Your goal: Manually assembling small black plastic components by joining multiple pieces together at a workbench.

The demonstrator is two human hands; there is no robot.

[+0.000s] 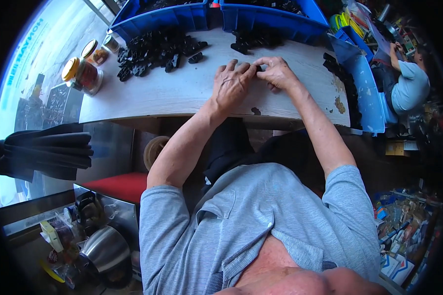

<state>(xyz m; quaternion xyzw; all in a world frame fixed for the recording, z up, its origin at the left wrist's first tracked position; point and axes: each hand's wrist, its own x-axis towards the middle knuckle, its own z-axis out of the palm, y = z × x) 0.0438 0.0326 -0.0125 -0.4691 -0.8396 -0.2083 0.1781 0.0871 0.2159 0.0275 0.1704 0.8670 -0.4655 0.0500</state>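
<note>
Over the middle of the pale wooden table, my left hand [231,82] and my right hand [277,73] meet at their fingertips. Between them shows a bit of a small black part [259,69], mostly covered by the fingers. The right thumb and forefinger pinch it from the right side; the curled left fingers hold its other side. Beyond my left hand lies a heap of black plastic parts [155,51], with one loose piece [196,58] at its near edge. Straight ahead of the hands, a smaller pile of the same black parts [256,40] sits on the table [182,96].
Two blue bins [162,18] [275,19] with black parts stand along the far edge. Lidded jars [86,78] are at the left. A worn blue bin [366,83] adjoins the table's right end, black parts beside it. Another person [411,86] sits beyond it.
</note>
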